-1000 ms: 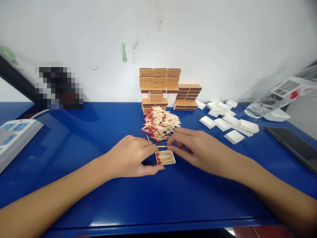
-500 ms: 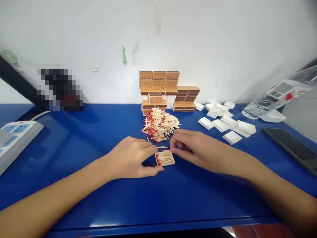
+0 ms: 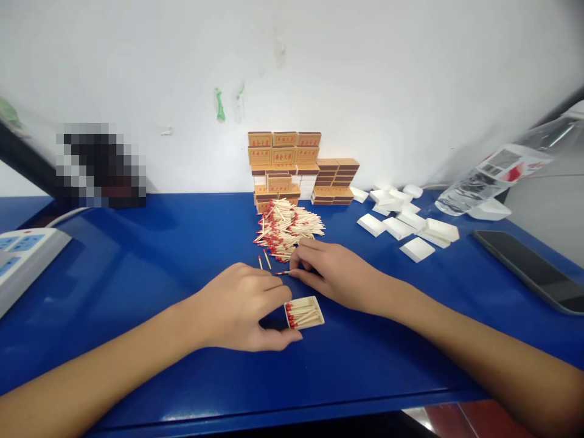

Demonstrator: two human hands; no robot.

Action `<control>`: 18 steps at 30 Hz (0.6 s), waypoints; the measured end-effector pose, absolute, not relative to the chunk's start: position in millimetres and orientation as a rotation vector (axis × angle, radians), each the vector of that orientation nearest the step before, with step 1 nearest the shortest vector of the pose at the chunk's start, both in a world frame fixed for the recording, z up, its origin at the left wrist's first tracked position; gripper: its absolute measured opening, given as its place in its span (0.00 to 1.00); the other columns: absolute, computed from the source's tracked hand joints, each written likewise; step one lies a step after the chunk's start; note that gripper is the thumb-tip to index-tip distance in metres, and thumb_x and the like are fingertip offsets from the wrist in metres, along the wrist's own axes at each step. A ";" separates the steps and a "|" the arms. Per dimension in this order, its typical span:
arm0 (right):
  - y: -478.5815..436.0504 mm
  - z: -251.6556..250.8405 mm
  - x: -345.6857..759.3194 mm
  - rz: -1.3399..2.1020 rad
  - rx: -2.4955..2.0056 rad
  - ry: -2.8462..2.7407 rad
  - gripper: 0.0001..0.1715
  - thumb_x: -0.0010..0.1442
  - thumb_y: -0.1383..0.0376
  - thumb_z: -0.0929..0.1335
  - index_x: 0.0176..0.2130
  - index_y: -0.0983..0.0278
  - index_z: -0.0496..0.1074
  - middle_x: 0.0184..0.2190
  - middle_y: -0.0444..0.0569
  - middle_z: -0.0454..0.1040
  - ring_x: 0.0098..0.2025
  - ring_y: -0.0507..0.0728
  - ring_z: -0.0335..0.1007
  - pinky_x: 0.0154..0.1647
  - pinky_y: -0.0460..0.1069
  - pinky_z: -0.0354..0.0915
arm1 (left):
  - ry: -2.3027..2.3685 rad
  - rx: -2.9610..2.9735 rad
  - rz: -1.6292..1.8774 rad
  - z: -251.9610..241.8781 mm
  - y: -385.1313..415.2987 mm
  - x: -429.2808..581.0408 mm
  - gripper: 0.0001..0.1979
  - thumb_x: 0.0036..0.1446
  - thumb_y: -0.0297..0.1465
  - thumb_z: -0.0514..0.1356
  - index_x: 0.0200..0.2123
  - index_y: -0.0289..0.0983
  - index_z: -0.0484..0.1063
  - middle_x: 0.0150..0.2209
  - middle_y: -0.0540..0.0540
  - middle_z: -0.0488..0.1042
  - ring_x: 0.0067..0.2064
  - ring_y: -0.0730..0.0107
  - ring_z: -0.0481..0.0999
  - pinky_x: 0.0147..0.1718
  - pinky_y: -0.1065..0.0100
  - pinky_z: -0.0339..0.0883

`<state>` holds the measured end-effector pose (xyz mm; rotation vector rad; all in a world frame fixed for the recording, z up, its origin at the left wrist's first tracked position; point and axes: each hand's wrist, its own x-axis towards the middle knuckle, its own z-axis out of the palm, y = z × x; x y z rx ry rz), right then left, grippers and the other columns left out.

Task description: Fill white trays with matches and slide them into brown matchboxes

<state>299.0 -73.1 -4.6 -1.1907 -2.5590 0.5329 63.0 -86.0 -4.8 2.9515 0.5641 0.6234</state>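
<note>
A small white matchbox tray (image 3: 318,307) lies on the blue table, holding a row of red-headed matches (image 3: 301,312). My left hand (image 3: 249,307) grips its left end, index finger at the far side and thumb at the near side. Beyond the tray, my right hand (image 3: 335,271) pinches a match (image 3: 281,272) between thumb and index finger, just above the table; whether it is only one I cannot tell. Its knuckles are close to the big pile of loose matches (image 3: 287,228). Two stray matches (image 3: 267,260) lie between the pile and my left hand.
Orange matchboxes (image 3: 283,156) are stacked against the wall, with more boxes (image 3: 336,176) beside them. Several white trays (image 3: 398,228) lie scattered on the right. Further right are a plastic bottle (image 3: 474,185) and a phone (image 3: 531,267). A power strip (image 3: 34,258) sits at left.
My right hand has moved left and away from the tray's far edge, and now has a match at its fingertips. The tray stays in my left hand. The view has shifted slightly.
</note>
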 end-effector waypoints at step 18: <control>-90.7 18.4 310.7 0.543 -1.025 -2.575 0.08 0.74 0.66 0.66 0.42 0.63 0.75 0.39 0.48 0.74 0.37 0.53 0.70 0.37 0.49 0.61 | 0.713 2.924 0.641 -7.1 -73.8 58.8 0.16 0.64 0.44 0.65 0.34 0.35 0.77 0.26 0.52 0.74 0.26 0.69 0.74 0.27 0.65 0.61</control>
